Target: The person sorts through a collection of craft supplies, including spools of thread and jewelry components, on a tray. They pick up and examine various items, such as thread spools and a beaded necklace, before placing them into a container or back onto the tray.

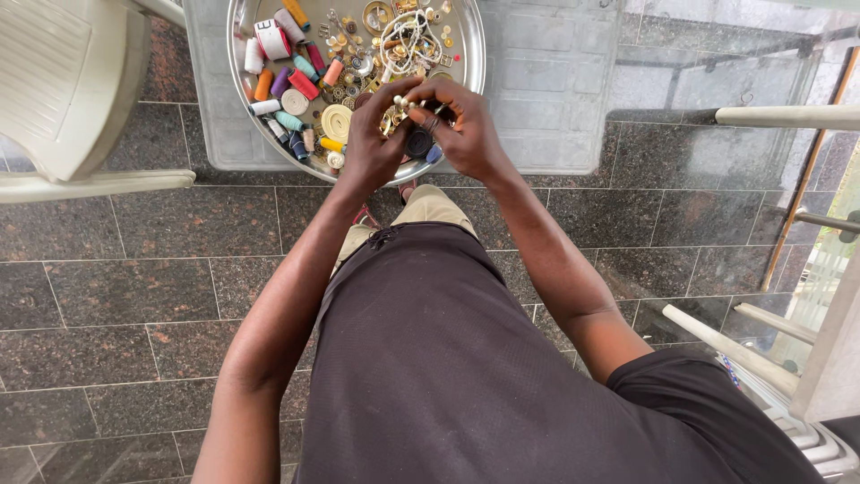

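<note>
- Fingers of both hands, left (372, 143) and right (466, 134), pinch one small gold piece (394, 115) between them, just above the tray (235, 54).
- Risk, I think: the piece slips from the fingertips and is lost among the buttons (345, 49), because it is so tiny.
- Behind the fingers: one tray, about twelve spools (303, 84), one white cord (408, 40); buttons too many to count.

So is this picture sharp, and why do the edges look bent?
Head view: wide lens curves the floor tiles and chair near the edges; daylight glare washes out the right side; the tray shines softly; both hands, left and right, are sharp, though the small gold piece they hold is too tiny to identify.
</note>
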